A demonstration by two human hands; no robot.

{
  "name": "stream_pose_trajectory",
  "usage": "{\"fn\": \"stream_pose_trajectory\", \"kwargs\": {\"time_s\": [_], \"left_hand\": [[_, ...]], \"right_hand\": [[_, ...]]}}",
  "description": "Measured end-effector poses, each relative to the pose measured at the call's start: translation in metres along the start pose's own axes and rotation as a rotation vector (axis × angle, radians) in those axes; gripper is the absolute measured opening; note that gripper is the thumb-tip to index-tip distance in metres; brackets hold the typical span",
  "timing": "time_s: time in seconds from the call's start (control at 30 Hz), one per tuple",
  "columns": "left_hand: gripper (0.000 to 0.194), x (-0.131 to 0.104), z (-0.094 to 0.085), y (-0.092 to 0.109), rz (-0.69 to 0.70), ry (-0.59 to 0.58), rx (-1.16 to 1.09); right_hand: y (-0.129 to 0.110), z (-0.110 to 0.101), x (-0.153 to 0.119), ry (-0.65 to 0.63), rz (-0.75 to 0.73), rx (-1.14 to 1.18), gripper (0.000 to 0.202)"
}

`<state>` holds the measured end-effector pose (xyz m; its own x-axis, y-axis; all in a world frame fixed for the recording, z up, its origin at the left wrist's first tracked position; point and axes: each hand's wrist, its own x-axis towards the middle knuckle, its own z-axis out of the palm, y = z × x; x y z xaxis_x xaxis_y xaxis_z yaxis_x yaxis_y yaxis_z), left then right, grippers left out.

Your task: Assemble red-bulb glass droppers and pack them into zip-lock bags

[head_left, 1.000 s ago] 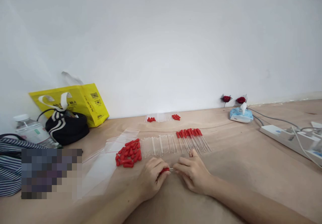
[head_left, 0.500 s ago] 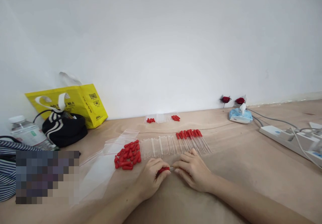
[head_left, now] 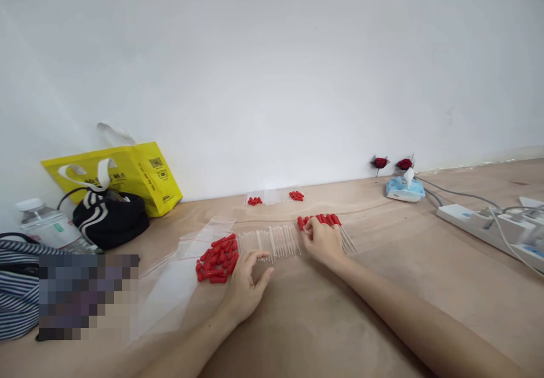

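You are looking at a plain white wall, evenly lit with no hard shadows, that meets a tan wooden surface along a line running across the whole view. Take the yellow bag as your landmark: it leans against the wall at the far left. Just in front of it sits a black pouch. Far to its right, near the wall, lies a blue wipes pack, and beyond that a white power strip.

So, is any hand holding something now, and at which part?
The left hand holds nothing. The right hand lies on the row of red-capped droppers; whether its fingers grip one cannot be told.
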<state>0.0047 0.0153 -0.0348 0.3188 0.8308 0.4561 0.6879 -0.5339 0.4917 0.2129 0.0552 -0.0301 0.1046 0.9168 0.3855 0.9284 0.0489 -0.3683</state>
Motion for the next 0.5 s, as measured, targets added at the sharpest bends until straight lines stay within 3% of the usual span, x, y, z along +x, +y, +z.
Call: {"fn": "stream_pose_trajectory", "kwargs": {"time_s": [0.13,0.23,0.37,0.5], "left_hand": [[0.01,0.002,-0.004,0.009,0.023,-0.14,-0.013],[0.012,0.003,-0.005,0.014,0.051,-0.169,0.007],[0.013,0.002,-0.003,0.014,0.06,-0.16,0.043],[0.011,0.01,-0.008,0.009,-0.044,-0.09,0.214]], "right_hand": [[-0.009,0.006,0.004,-0.105,0.073,-0.083,0.018],[-0.011,0.006,0.004,-0.129,0.084,-0.102,0.019],[-0.013,0.002,0.006,-0.113,0.028,-0.09,0.023],[-0.021,0.0,0.011,-0.174,-0.001,-0.127,0.025]]}}
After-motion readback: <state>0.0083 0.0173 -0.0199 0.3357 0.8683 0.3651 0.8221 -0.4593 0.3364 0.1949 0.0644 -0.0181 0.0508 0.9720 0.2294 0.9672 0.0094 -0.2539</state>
